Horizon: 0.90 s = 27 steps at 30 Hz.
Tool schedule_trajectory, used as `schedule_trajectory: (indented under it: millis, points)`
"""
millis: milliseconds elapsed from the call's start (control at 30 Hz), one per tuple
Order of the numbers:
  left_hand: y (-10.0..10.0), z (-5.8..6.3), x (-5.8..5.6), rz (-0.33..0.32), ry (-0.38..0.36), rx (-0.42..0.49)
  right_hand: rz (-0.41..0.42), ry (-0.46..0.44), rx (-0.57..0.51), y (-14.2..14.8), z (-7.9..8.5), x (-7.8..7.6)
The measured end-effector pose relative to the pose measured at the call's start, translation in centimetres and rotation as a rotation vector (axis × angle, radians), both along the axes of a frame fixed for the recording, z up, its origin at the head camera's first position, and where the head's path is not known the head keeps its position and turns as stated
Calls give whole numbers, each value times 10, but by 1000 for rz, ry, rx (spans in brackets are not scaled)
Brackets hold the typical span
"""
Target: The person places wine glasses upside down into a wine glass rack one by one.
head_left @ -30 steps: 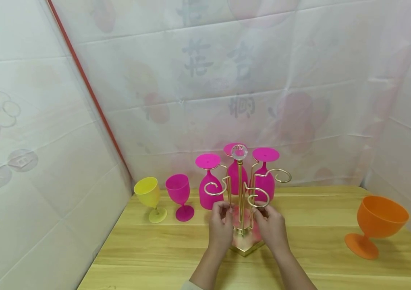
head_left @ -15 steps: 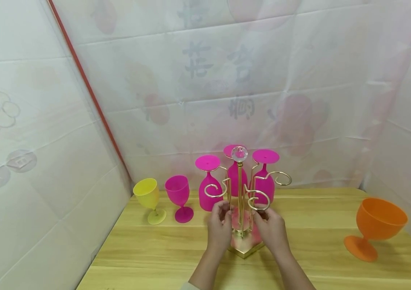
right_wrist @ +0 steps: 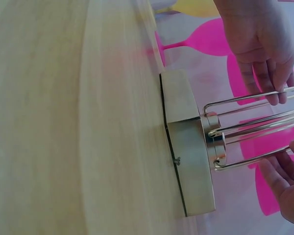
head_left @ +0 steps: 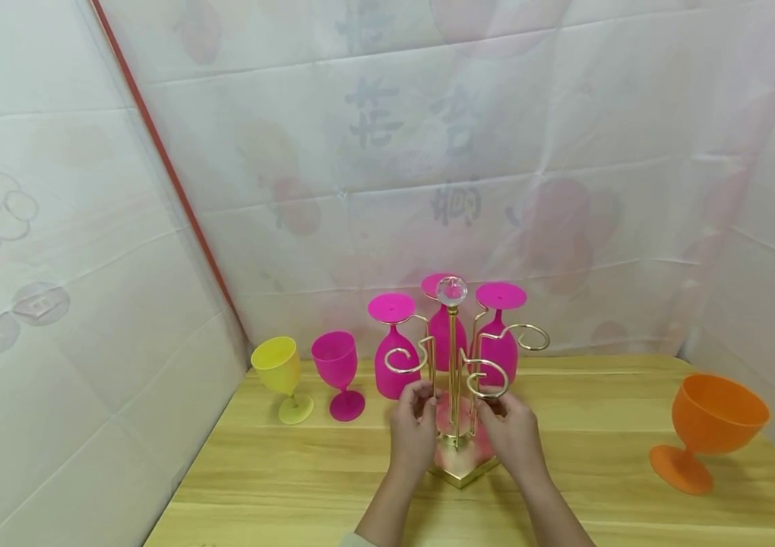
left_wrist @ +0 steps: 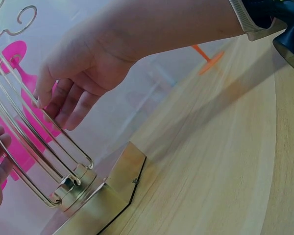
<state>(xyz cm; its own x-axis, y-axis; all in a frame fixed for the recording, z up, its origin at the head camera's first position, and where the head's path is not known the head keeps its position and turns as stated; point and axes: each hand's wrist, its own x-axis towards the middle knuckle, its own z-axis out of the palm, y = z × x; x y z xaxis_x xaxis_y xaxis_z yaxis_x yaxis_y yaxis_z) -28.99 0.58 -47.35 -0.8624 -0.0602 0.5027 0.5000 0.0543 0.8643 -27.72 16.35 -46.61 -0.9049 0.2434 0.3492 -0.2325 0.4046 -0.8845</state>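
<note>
A gold wire wine glass rack (head_left: 453,365) with a clear crystal ball (head_left: 452,291) on top stands upright on the table. Three pink goblets hang upside down from its far side: a left goblet (head_left: 397,361), a back goblet (head_left: 449,338) and a right goblet (head_left: 500,349). The curled hooks facing me hold nothing. Low on the rack, my left hand (head_left: 415,429) pinches a rod on the left, and my right hand (head_left: 514,437) pinches one on the right. Both grips also show in the right wrist view, above the rack's gold base (right_wrist: 191,156).
To the left stand an upright yellow goblet (head_left: 276,365) and an upright pink goblet (head_left: 336,361). An orange goblet (head_left: 719,425) is near the right edge of the wooden table (head_left: 278,486). Printed white sheets (head_left: 387,251) enclose the back and sides.
Both hands keep the same hold on the rack. The whole head view has shifted very slightly; the rack and goblets show no movement of their own.
</note>
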Motion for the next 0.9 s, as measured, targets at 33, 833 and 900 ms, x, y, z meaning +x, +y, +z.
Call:
schedule_trajectory:
  millis: [33, 833, 900]
  points:
    - [0, 0, 0, 2, 0, -1, 1, -2, -2, 0, 0, 0]
    - [-4, -2, 0, 14, -27, -23, -1, 56, 62, 2, 3, 8]
    - [-3, -1, 0, 9, -33, -32, -10, 64, 70, 8, 4, 10]
